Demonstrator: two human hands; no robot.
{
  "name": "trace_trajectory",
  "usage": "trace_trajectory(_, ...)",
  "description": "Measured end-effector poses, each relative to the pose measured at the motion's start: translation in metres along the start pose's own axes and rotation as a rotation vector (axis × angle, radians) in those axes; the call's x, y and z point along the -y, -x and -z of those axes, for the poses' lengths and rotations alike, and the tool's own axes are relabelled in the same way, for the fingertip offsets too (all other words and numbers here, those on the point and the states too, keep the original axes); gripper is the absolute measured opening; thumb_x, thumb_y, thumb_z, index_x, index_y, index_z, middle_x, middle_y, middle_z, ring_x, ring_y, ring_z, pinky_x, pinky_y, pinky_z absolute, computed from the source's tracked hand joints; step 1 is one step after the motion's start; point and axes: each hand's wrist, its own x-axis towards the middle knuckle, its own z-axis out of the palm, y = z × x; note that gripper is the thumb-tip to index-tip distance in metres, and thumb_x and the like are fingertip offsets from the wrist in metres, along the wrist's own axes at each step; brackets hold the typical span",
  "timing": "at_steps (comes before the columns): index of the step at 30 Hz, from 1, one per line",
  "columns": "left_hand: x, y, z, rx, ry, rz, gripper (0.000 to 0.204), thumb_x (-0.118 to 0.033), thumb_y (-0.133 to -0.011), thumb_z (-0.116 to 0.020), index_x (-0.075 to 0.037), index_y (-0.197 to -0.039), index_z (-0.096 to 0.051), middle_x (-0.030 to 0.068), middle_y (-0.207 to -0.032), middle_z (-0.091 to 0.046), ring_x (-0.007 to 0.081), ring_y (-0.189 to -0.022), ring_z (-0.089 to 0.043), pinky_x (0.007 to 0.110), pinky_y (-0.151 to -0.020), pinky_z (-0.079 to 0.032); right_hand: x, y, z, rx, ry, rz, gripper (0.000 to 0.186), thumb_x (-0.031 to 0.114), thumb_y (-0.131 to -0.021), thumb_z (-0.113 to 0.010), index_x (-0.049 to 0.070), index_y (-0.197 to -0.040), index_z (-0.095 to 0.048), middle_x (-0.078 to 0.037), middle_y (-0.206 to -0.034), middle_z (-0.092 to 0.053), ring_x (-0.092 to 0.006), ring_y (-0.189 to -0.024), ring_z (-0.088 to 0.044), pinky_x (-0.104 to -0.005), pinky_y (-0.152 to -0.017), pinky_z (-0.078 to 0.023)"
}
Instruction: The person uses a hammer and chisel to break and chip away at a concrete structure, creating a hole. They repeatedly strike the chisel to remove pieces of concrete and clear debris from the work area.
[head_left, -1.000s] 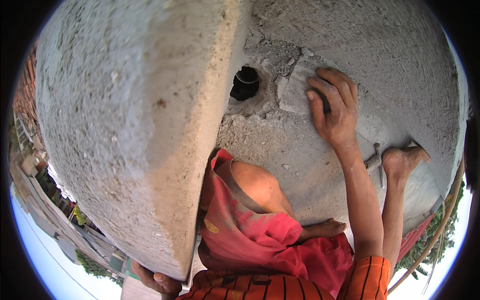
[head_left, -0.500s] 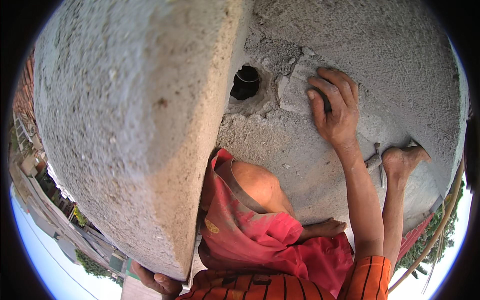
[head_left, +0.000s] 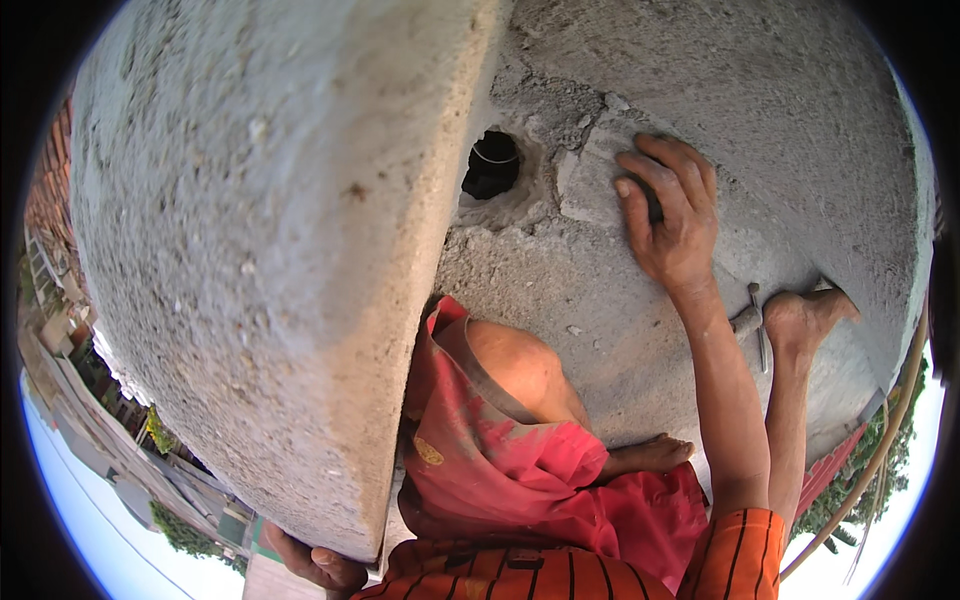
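Observation:
My right hand rests on a rough grey concrete surface, its fingers bent and apart. A dark patch shows between thumb and palm; whether it is shadow or a small object is unclear. Left of that hand, past a raised slab of mortar, a round hole opens in the concrete, with a thin pale curved line inside. At the lower left, my left hand is closed over the bottom end of a thick concrete wall; part of it is hidden.
A thin metal rod with a small round head lies beside a grey piece, near a bare foot. My bent knee is close to the wall. Rooftops appear beyond the wall, and a cable hangs at the right.
The view has shifted very slightly, so the wall sits a little differently in the picture. Both hands keep the same places and poses.

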Motion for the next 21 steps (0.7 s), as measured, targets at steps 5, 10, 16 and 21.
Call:
trace_trajectory(5,-0.008,0.006,0.014,0.083,-0.052,0.156,0.079,-0.055,-0.09,-0.039,0.01,-0.134,-0.031,0.0264,-0.128,-0.046,0.033,-0.113,-0.052,0.043,-0.091,-0.043,0.0,-0.002,-0.005,0.017,-0.047,0.018,0.021,0.015,-0.078,-0.072,0.013,-0.098,-0.066,-0.003,-0.11,-0.061,-0.0248,-0.108,-0.055,-0.0362,-0.089,-0.049)
trace_trajectory(10,0.027,0.014,-0.002,-0.033,0.026,0.152,0.079,-0.056,-0.091,-0.038,0.009,-0.136,-0.03,0.0263,-0.13,-0.045,0.0346,-0.113,-0.052,0.043,-0.089,-0.045,-0.005,0.005,-0.003,-0.016,-0.107,-0.011,0.024,0.014,-0.075,-0.072,0.013,-0.099,-0.065,-0.003,-0.112,-0.059,-0.0253,-0.108,-0.054,-0.037,-0.089,-0.049)
trace_trajectory(16,0.025,0.004,-0.032,0.161,0.198,0.18,0.078,-0.055,-0.092,-0.038,0.009,-0.136,-0.03,0.0261,-0.13,-0.045,0.0345,-0.113,-0.052,0.044,-0.089,-0.045,-0.011,0.005,-0.004,-0.043,-0.153,-0.004,0.021,0.018,-0.078,-0.072,0.013,-0.097,-0.066,-0.003,-0.11,-0.061,-0.0242,-0.107,-0.055,-0.0364,-0.087,-0.049)
trace_trajectory(21,0.024,0.001,-0.034,0.165,0.206,0.172,0.077,-0.054,-0.092,-0.038,0.009,-0.136,-0.031,0.026,-0.13,-0.045,0.0343,-0.113,-0.052,0.044,-0.089,-0.045,-0.011,0.006,-0.006,-0.06,-0.167,-0.009,0.02,0.019,-0.078,-0.072,0.014,-0.097,-0.066,-0.002,-0.111,-0.061,-0.0238,-0.107,-0.055,-0.0363,-0.085,-0.049)
